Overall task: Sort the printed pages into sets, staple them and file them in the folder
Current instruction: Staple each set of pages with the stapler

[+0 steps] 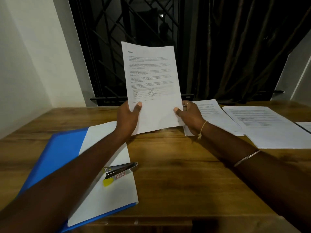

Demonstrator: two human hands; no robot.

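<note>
I hold a set of printed pages (152, 84) upright above the wooden table (176, 165). My left hand (128, 117) grips its lower left edge, thumb on the front. My right hand (189, 115) grips the lower right edge, thumb also on the front. A blue folder (55, 153) lies open at the left with white sheets (107, 195) on its inside. A silver stapler with a yellow end (118, 172) rests on those sheets, under my left forearm.
Further printed pages lie flat at the right: one pile (213, 115) just behind my right hand, a larger pile (269, 126) beyond it, and a sheet corner (304, 126) at the frame edge. A dark window grille and curtain stand behind the table.
</note>
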